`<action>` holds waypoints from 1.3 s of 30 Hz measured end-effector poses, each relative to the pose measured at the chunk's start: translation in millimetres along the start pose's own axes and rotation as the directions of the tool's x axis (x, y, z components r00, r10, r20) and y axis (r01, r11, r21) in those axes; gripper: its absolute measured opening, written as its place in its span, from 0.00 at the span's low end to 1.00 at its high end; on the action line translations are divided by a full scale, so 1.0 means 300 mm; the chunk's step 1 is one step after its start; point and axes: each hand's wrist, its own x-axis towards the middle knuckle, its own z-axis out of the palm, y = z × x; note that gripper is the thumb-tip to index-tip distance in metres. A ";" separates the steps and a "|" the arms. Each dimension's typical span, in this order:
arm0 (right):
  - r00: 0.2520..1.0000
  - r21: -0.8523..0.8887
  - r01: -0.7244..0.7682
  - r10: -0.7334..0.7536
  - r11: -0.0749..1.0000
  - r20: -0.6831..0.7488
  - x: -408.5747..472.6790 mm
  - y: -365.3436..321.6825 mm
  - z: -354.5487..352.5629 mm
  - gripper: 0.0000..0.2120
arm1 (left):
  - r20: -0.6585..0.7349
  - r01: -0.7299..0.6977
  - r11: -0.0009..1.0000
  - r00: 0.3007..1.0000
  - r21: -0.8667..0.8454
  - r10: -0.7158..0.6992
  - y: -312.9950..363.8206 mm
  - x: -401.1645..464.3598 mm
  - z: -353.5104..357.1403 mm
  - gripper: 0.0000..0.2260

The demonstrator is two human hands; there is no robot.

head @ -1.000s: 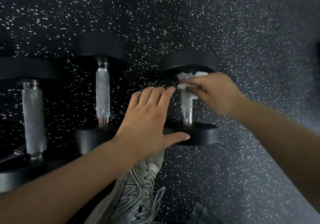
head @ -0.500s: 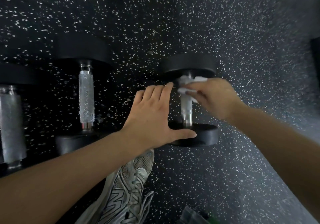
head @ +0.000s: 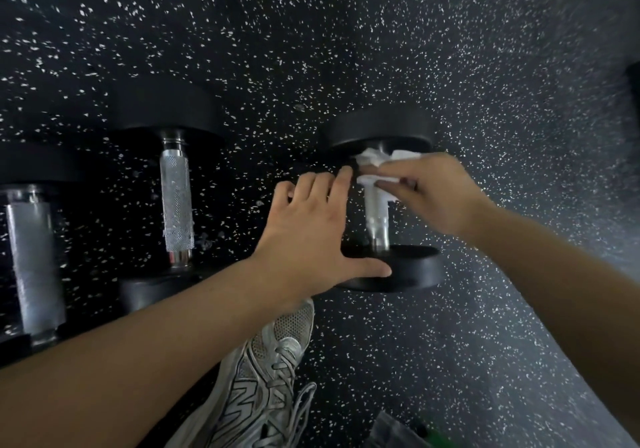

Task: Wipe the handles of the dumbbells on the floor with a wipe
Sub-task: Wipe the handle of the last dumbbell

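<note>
Three black dumbbells with knurled silver handles lie on the speckled floor. On the right dumbbell (head: pixel 408 267), my right hand (head: pixel 433 194) presses a crumpled white wipe (head: pixel 375 161) around the far end of the handle (head: pixel 377 215), just under the far weight head. My left hand (head: pixel 311 236) is spread flat with fingers apart, thumb resting on the near weight head and fingertips beside the handle. The middle dumbbell (head: pixel 175 205) and the left dumbbell (head: pixel 33 267) lie untouched to the left.
My grey sneaker (head: pixel 263 381) stands on the floor below the hands. A grey fabric edge with something green (head: pixel 412 430) shows at the bottom. A dark object (head: pixel 633 80) sits at the right edge. Speckled rubber floor (head: pixel 485 66) stretches beyond.
The view shifted slightly back to the right. My right hand stays at the far end of the handle, working the wipe there. My left hand keeps bracing the near weight head.
</note>
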 end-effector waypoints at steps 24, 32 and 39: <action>0.983 0.235 0.092 -0.126 0.968 0.136 0.065 -0.141 0.122 0.13 | -0.107 0.037 0.983 0.993 -0.181 -0.057 -0.118 -0.185 -0.049 0.59; 0.997 0.266 0.050 -0.062 0.963 0.037 0.089 -0.164 0.194 0.10 | -0.054 0.155 0.968 0.984 -0.195 -0.168 -0.209 -0.246 -0.085 0.65; 0.979 0.319 0.041 -0.102 0.947 0.175 0.087 -0.169 0.140 0.13 | -0.053 0.156 0.957 0.983 -0.245 -0.174 -0.221 -0.257 -0.086 0.65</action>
